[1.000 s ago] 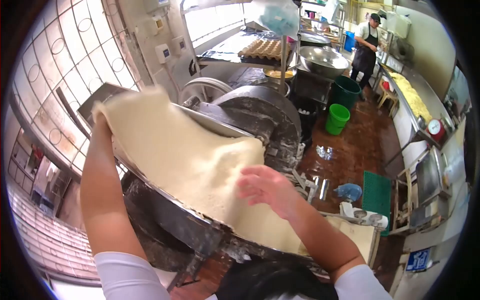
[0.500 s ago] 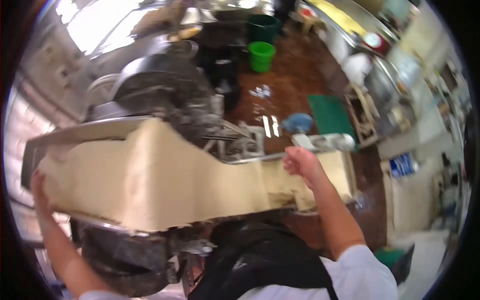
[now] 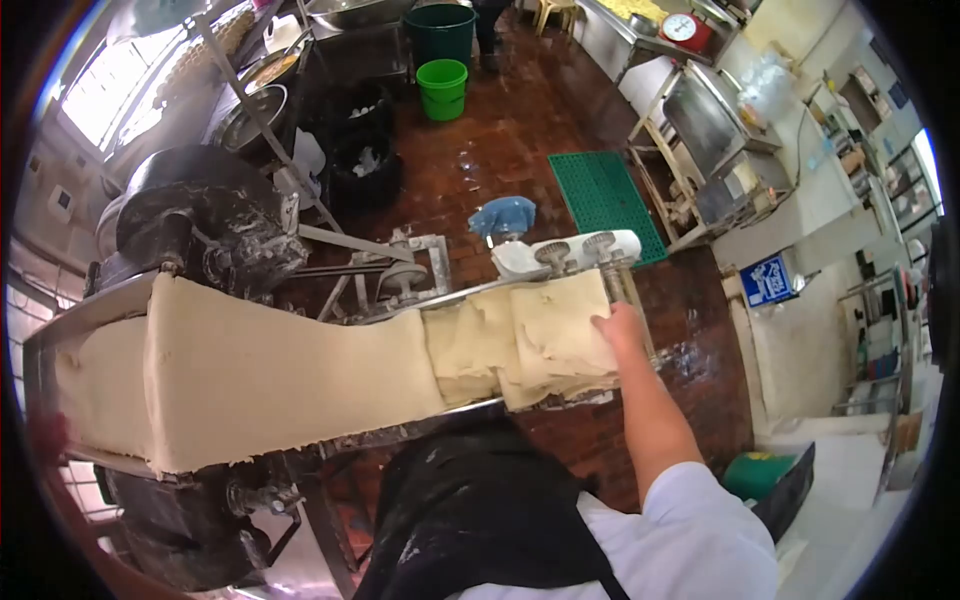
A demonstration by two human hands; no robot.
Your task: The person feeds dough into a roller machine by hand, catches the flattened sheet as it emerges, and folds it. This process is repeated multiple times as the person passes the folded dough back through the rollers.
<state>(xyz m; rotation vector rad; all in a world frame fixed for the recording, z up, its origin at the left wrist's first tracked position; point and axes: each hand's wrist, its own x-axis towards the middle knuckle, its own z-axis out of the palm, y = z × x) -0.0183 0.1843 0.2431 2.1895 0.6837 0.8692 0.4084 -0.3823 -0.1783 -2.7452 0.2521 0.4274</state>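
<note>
A long pale sheet of dough [image 3: 260, 370] lies along the metal tray [image 3: 90, 305] of a dough-rolling machine, its right end folded in loose layers [image 3: 530, 335] beside the rollers [image 3: 565, 255]. My right hand [image 3: 618, 330] rests on the right edge of the folded layers, fingers against the dough. My left hand [image 3: 48, 435] shows only as a blurred patch at the far left edge, by the sheet's left end; its grip is hidden. A dark apron and white sleeves fill the bottom of the view.
The machine's dark flour-dusted motor housing [image 3: 205, 215] sits behind the tray. On the wet red-brown floor are a green bucket [image 3: 442, 88], a dark green bin [image 3: 440, 30], a green mat [image 3: 605, 200] and a blue cloth [image 3: 502, 215]. Steel counters line the right side.
The dough sheet, held up and draped before, now lies flat along the tray. My right hand has gone to the folded end by the rollers. The view has tilted further down.
</note>
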